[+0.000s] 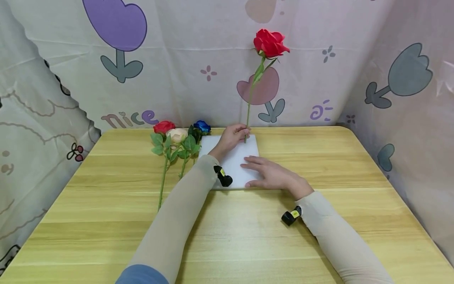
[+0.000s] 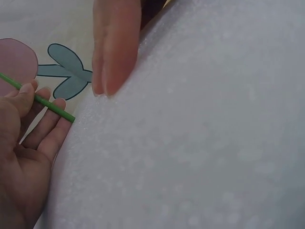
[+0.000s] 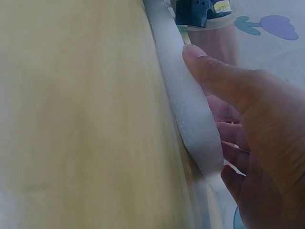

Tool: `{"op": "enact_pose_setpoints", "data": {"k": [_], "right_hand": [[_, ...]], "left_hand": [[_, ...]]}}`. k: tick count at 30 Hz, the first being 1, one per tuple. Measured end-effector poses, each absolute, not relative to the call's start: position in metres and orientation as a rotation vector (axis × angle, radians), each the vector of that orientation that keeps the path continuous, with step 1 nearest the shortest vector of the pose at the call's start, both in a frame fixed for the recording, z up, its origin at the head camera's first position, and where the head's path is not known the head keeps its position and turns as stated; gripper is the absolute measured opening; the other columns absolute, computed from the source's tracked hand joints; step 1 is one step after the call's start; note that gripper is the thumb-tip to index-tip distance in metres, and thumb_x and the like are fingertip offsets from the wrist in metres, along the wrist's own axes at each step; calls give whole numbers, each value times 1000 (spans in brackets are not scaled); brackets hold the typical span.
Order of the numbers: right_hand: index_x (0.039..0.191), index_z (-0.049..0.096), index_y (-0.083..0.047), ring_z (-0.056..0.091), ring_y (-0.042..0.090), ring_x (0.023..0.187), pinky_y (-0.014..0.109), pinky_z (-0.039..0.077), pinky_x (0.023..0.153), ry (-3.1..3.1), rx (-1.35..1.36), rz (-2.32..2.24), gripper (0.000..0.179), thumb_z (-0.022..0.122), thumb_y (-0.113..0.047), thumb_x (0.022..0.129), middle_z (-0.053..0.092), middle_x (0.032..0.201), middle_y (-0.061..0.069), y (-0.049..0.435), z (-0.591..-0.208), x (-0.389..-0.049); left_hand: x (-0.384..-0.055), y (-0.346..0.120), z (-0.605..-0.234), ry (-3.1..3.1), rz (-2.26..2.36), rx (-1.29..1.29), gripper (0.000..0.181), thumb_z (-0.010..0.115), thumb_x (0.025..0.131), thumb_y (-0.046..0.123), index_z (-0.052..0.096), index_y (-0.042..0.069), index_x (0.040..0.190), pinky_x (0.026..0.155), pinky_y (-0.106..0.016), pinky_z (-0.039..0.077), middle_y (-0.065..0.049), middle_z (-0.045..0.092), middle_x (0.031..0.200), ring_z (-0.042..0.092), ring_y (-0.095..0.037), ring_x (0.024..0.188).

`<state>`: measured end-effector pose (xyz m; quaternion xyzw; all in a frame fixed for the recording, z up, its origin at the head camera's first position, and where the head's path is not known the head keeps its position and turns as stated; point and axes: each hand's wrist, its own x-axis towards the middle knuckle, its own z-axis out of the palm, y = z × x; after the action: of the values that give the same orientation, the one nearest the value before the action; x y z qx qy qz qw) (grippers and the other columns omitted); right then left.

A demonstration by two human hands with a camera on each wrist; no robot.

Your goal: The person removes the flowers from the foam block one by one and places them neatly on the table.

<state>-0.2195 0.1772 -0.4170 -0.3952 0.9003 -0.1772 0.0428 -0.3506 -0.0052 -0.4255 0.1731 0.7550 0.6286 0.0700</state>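
Note:
My left hand [image 1: 232, 139] pinches the green stem of a red rose [image 1: 270, 43], which stands nearly upright with its bloom high against the backdrop. In the left wrist view, the cut end of the stem [image 2: 56, 109] sticks out past the fingers, close to the edge of a white foam block [image 2: 190, 124]. That foam block [image 1: 241, 154] lies flat on the table under both hands. Over its right side my right hand [image 1: 274, 173] spreads its fingers. The right wrist view puts the thumb [image 3: 202, 62] at the foam's near edge, the other fingers partly hidden behind it.
Left of the foam lie another red rose [image 1: 164, 126], a cream rose [image 1: 177, 135] and a blue rose [image 1: 202, 126], stems toward me. They lie on the wooden table [image 1: 241, 228]. A patterned cloth [image 1: 184, 39] hangs behind the table's far edge and along its sides.

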Motion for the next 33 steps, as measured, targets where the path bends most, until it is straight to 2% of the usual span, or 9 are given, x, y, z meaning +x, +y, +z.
{"op": "enact_pose_setpoints", "data": {"k": [7,12,21,29,33], "right_hand": [[148,45,-13,26,31,144,46,24,117,2753,-1196,-527,72,66,-52,90,32,156,12,176,-416,-219],[147,46,-13,26,31,143,46,24,117,2757,-1208,-531,72,67,-51,89,33,155,12,176,-416,-219],[147,46,-13,25,30,144,46,23,117,2758,-1191,-523,72,65,-53,90,32,156,12,176,-415,-219],[148,45,-14,24,28,145,44,23,117,2743,-1148,-538,71,66,-51,90,31,157,11,177,-415,-219],[148,45,-14,24,28,144,44,23,117,2747,-1153,-533,72,66,-52,90,31,157,11,177,-415,-219]], "left_hand": [[-351,-7,-421,2228,1921,499,32,55,101,18,62,-5,122,86,-30,57,-12,67,101,66,-22,99],[-349,-8,-414,2216,1947,531,30,54,102,20,63,-3,120,83,-36,58,-18,65,104,66,-24,99],[-347,-13,-406,2222,1952,566,29,53,103,18,62,-4,120,84,-35,58,-26,62,113,65,-24,101],[-341,-20,-399,2268,1896,589,28,54,102,19,63,1,123,84,-33,58,-14,66,112,63,-32,108],[-337,-25,-395,2242,1911,637,27,55,102,14,61,0,124,82,-34,59,-15,65,111,62,-38,108]]}}
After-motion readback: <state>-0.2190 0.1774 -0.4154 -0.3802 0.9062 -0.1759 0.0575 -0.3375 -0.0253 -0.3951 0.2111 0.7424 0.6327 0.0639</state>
